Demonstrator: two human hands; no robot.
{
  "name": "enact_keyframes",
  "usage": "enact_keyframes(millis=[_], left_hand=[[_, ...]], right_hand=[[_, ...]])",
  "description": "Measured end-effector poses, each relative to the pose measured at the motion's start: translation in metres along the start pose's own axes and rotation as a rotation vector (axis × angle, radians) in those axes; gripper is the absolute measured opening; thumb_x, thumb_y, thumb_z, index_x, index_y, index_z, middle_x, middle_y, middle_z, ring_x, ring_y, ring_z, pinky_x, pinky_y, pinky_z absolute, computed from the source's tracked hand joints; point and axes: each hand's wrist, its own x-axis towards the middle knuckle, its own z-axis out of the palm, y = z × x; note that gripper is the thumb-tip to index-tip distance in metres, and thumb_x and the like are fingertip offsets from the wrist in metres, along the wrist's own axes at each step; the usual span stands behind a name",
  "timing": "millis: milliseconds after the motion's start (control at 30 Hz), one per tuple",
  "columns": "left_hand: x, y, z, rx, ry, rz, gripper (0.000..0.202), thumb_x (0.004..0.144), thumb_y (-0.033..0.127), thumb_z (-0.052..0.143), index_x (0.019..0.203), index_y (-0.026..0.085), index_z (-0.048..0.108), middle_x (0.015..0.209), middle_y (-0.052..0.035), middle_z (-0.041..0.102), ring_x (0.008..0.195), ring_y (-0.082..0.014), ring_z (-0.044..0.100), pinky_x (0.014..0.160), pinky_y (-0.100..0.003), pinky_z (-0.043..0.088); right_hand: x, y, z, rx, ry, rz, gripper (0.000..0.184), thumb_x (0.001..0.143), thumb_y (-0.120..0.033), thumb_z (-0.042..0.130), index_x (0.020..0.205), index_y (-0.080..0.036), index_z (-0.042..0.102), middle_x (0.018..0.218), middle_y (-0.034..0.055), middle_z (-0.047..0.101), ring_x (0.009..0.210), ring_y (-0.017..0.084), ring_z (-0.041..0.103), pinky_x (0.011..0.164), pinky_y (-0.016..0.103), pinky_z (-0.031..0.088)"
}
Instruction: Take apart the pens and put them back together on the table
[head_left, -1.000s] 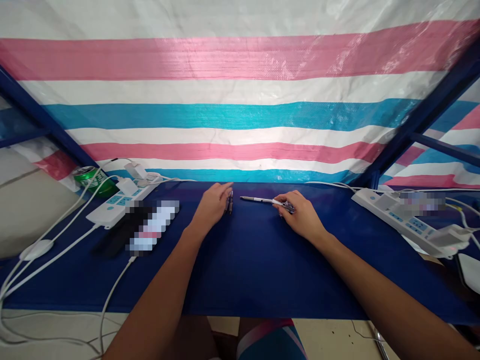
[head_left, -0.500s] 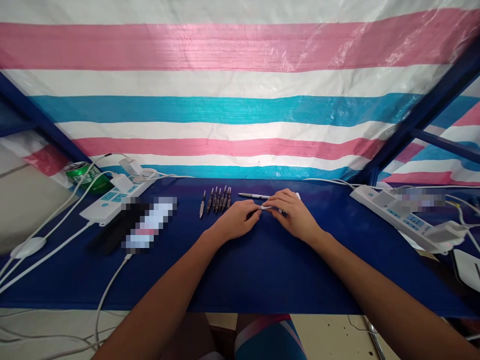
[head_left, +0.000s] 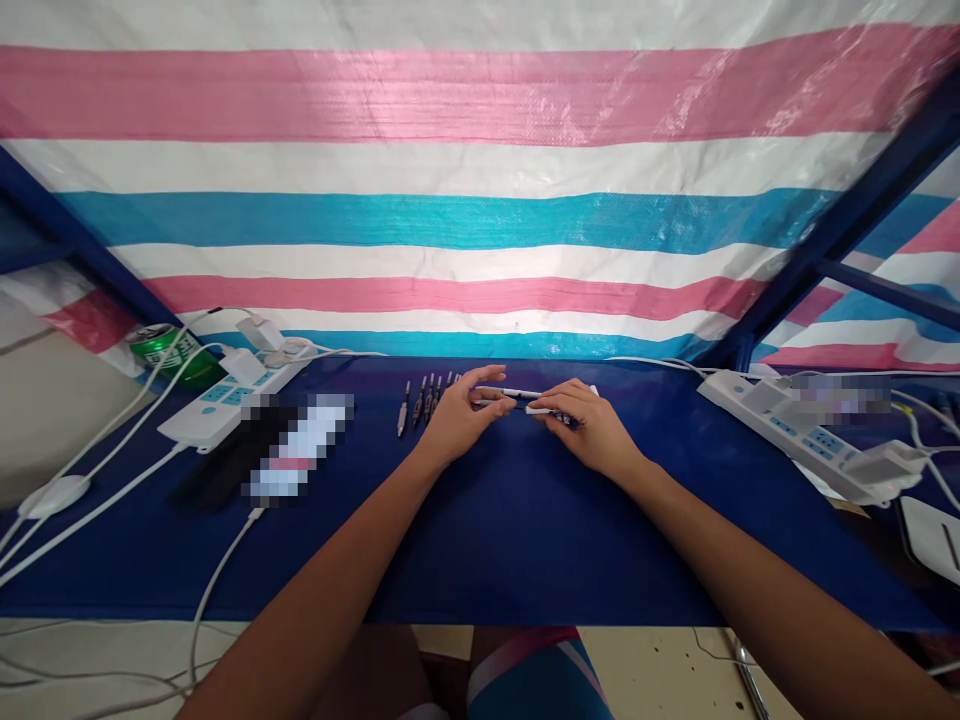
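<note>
My left hand (head_left: 460,412) is open just above the blue table, its thumb and forefinger apart with nothing visible between them. My right hand (head_left: 589,425) is closed on a small white piece (head_left: 535,409), whose end sticks out past the fingertips; its kind cannot be made out. Behind both hands lies a slim white pen (head_left: 517,392), partly covered by them. Several dark, slender pen-like pieces with pale tips (head_left: 417,404) lie in a row left of my left hand, which hides some of them. Another white item (head_left: 595,390) peeks out behind my right hand.
A phone (head_left: 307,445) on a charging cable lies at the left beside a white power strip (head_left: 202,415) and a green can (head_left: 176,350). At the right is another power strip (head_left: 802,435) with plugs. A striped sheet (head_left: 480,220) hangs behind the blue table (head_left: 540,540).
My left hand has come away from the white piece, moved slightly left and opened its fingers. My right hand stays in place, still holding the piece.
</note>
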Motion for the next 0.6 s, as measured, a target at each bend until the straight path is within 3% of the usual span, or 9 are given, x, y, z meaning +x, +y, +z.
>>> enact_keyframes(millis=[167,300,400,600], left_hand=[[0.0,-0.002,0.005,-0.126,0.084,-0.101,0.058,0.075,0.045,0.094,0.123,0.019,0.076,0.118,-0.0113,0.077,0.085,-0.0198,0.077,0.093,-0.044,0.065],[-0.003,0.002,0.011,-0.256,0.03,-0.152,0.045,0.082,0.045,0.089,0.116,0.018,0.079,0.115,-0.0114,0.079,0.099,-0.0225,0.078,0.103,-0.045,0.062],[-0.004,0.002,0.014,-0.313,0.018,-0.149,0.047,0.081,0.042,0.091,0.119,0.018,0.077,0.118,-0.0116,0.079,0.108,-0.0244,0.078,0.107,-0.047,0.061],[-0.003,-0.003,0.011,-0.247,0.04,-0.163,0.048,0.077,0.044,0.094,0.112,0.016,0.077,0.108,-0.0107,0.082,0.097,-0.0251,0.08,0.098,-0.048,0.064]], right_hand=[[0.0,-0.004,0.003,0.032,0.027,0.042,0.022,0.102,-0.024,0.065,0.119,-0.03,0.077,0.112,0.0061,0.081,0.103,0.028,0.072,0.094,0.048,0.057],[-0.001,-0.004,0.006,0.051,0.054,0.062,0.022,0.102,-0.026,0.066,0.121,-0.029,0.076,0.111,0.0065,0.08,0.099,0.027,0.073,0.093,0.047,0.058],[-0.001,-0.003,0.006,0.041,0.1,0.08,0.021,0.103,-0.029,0.065,0.121,-0.029,0.077,0.111,0.0076,0.08,0.102,0.028,0.073,0.092,0.046,0.059],[0.0,-0.008,0.001,0.053,0.088,0.034,0.021,0.104,-0.032,0.065,0.118,-0.03,0.079,0.113,0.0075,0.08,0.102,0.027,0.074,0.093,0.045,0.059]])
